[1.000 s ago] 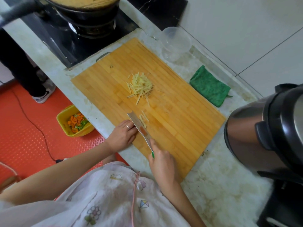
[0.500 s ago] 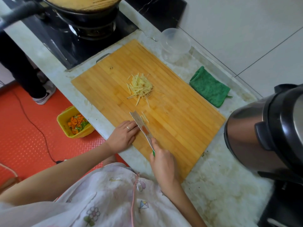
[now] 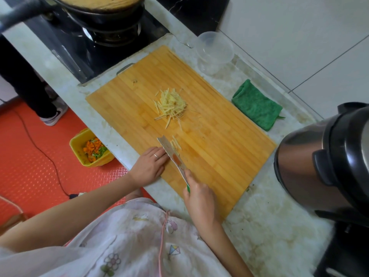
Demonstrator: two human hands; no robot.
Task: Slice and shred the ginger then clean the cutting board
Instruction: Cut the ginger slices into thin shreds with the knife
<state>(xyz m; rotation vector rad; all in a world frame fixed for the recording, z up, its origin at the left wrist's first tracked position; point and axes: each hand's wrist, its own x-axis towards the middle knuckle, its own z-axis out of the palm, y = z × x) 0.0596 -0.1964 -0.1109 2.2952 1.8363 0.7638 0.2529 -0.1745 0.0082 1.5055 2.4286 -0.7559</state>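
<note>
Our right grip (image 3: 199, 198) is curled tight round the green handle of the knife (image 3: 171, 154), at the near edge of the cutting board (image 3: 219, 156). Our left grip (image 3: 148, 166) lies on the board's near left edge with fingers mostly straight, tips touching the side of the blade. We cannot tell if a bit of ginger hides under them.

We think most of the cutting is done. A big pile of ginger shreds (image 3: 172, 104) sits in the middle of the board, and a few loose strips (image 3: 176, 142) lie just beside the blade tip. What is left, we guess, is the last few cuts, then moving the shreds off and wiping the board.

A clear bowl (image 3: 214, 49) stands just past the board's far corner, and a folded green cloth (image 3: 257, 104) lies beside the board's right edge. A big steel cooker (image 3: 311, 168) stands near the board's right corner and could crowd our elbow. A stove (image 3: 83, 48) with a pan (image 3: 103, 5) is past its far left edge.
</note>
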